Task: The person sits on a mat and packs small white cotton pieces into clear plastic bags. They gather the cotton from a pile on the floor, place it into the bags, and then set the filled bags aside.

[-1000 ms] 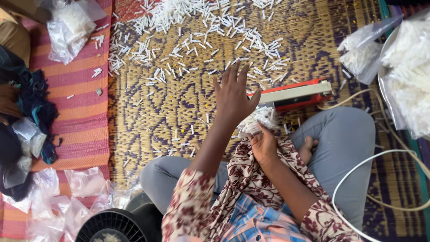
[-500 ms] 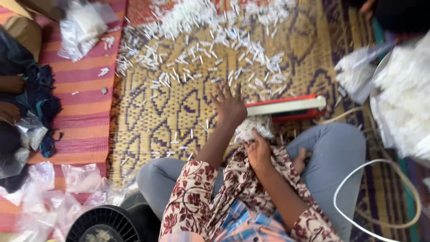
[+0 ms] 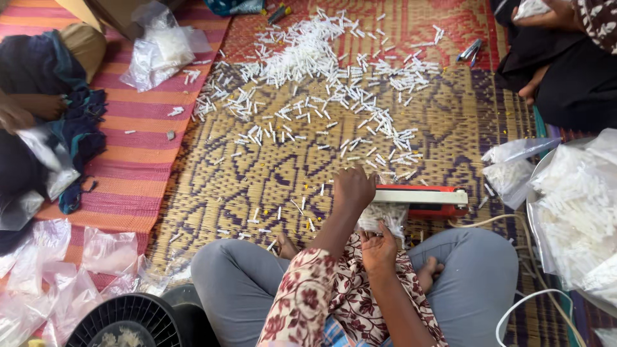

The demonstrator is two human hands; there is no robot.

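I sit cross-legged on a woven mat. My left hand (image 3: 353, 187) rests palm down on the left end of a red and white heat sealer bar (image 3: 429, 198), fingers curled over it. Just below the bar, my right hand (image 3: 379, 247) grips a small clear plastic bag of white pieces (image 3: 384, 217). The bag's top lies under the sealer bar. A wide scatter of small white tube-like pieces (image 3: 321, 77) covers the mat beyond the sealer.
Large clear bags of white pieces (image 3: 578, 212) sit at the right, with a white cable (image 3: 533, 302) below. Empty clear bags (image 3: 58, 270) and a black fan (image 3: 122, 321) lie at lower left. Other people sit at the left (image 3: 38, 109) and upper right (image 3: 565, 58).
My left hand, raised with fingers spread a second ago, has come down onto the sealer bar. My right hand keeps hold of the bag. The view has tilted to show more mat.
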